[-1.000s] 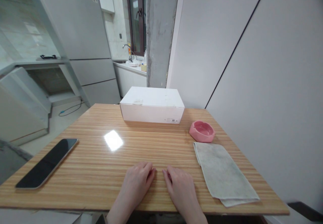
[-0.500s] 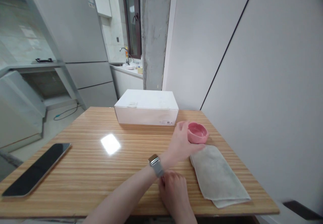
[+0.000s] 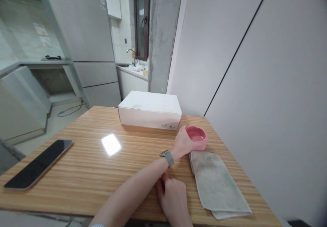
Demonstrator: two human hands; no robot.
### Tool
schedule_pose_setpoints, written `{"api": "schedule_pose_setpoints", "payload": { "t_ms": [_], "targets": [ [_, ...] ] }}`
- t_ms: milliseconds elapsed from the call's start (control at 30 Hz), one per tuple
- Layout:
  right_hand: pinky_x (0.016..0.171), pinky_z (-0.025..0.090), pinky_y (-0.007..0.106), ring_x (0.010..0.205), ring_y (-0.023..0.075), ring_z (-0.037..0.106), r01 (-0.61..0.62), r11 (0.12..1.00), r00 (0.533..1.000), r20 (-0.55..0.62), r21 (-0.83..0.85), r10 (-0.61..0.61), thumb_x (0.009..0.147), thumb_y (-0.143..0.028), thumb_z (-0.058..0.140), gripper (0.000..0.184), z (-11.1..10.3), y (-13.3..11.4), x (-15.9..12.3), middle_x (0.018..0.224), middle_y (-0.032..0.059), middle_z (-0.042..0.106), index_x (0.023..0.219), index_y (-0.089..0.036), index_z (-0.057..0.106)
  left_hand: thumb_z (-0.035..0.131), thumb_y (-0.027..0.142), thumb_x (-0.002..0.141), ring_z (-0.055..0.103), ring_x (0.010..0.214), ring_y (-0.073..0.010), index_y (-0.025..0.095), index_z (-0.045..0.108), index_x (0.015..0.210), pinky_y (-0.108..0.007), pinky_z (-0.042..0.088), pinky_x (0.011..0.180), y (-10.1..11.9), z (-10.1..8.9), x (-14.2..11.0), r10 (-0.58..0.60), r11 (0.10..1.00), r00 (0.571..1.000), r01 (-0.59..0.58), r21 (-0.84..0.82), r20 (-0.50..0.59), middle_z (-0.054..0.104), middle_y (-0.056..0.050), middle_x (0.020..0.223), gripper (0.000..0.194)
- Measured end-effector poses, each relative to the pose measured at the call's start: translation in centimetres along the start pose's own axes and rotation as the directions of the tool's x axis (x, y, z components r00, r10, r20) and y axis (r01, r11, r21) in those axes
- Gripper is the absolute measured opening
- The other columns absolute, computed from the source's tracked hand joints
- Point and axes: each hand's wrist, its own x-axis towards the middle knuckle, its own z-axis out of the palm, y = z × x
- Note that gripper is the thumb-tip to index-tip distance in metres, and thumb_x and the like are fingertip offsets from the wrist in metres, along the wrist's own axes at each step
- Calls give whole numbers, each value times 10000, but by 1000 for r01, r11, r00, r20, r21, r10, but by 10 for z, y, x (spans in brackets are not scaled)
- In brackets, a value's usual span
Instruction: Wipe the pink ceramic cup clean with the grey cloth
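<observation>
My left hand (image 3: pixel 184 141) reaches across to the right and wraps round the left side of a pink ashtray (image 3: pixel 196 134), its thumb along the near side and its fingers toward the back. The ashtray has notches in its rim. A grey-banded watch (image 3: pixel 167 157) is on the left wrist. My right hand (image 3: pixel 173 194) rests on the tabletop beneath the left forearm, fingers curled in and nothing seen in them. Just in front of the ashtray lies a folded grey-green cloth (image 3: pixel 217 182), to the right of my right hand.
A white cardboard box (image 3: pixel 149 112) stands at the back of the wood-grain table (image 3: pixel 84 165). At the left lies a black-screened phone (image 3: pixel 38 165). A pale wall (image 3: pixel 255 94) runs along the right; a fridge (image 3: pixel 87 32) stands behind on the left.
My left hand has gone from resting near the front edge to the ashtray and closed on it. The ashtray has shifted slightly left. My right hand stays on the table.
</observation>
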Motion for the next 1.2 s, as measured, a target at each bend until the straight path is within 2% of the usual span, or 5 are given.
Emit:
{"api": "schedule_pose_setpoints", "payload": {
  "t_ms": [233, 367, 500, 1000, 1200],
  "targets": [
    [540, 243, 281, 581, 175, 645, 49, 999, 997, -63, -10, -50, 924, -206, 444, 263, 5, -2, 2, 625, 11, 675, 701, -213, 584, 821, 402, 535, 628, 1003, -207, 201, 502, 1185, -329, 487, 870, -22, -132, -42, 18, 998, 973, -5, 56, -230, 656, -77, 1124, 752],
    [544, 247, 274, 587, 165, 644, 42, 999, 996, -76, 13, -41, 940, -244, 432, 281, 4, -4, 3, 634, 5, 681, 702, -221, 580, 818, 460, 507, 654, 936, -234, 196, 506, 1186, -345, 515, 797, -41, -210, -62, -15, 957, 889, 145, 251, -457, 670, -84, 1075, 793],
    [552, 254, 276, 603, 172, 648, 38, 999, 997, -70, 22, -37, 941, -245, 427, 278, 4, -3, 3, 641, 2, 680, 714, -228, 586, 794, 549, 482, 643, 962, -258, 207, 484, 1212, -354, 510, 803, -67, -254, -71, -9, 889, 793, 285, 358, -609, 657, -86, 1097, 865],
    [591, 329, 244, 602, 139, 576, 21, 982, 971, -236, 189, 25, 971, -325, 349, 367, -16, 12, -8, 643, 11, 621, 689, -211, 554, 734, 596, 556, 520, 1165, -307, 98, 356, 1340, -427, 430, 971, -105, -270, -69, 21, 843, 834, 282, 458, -552, 533, -175, 1261, 1003],
    [733, 416, 368, 836, 283, 600, -398, 908, 812, -510, -128, 284, 916, -432, 375, 343, -73, 117, -8, 873, 136, 662, 877, -175, 599, 578, 453, 803, 426, 1241, -285, 118, 410, 1316, -447, 359, 1047, -77, -247, -87, 454, 748, 668, 73, 660, -590, 482, -158, 1294, 636]
  ]
}}
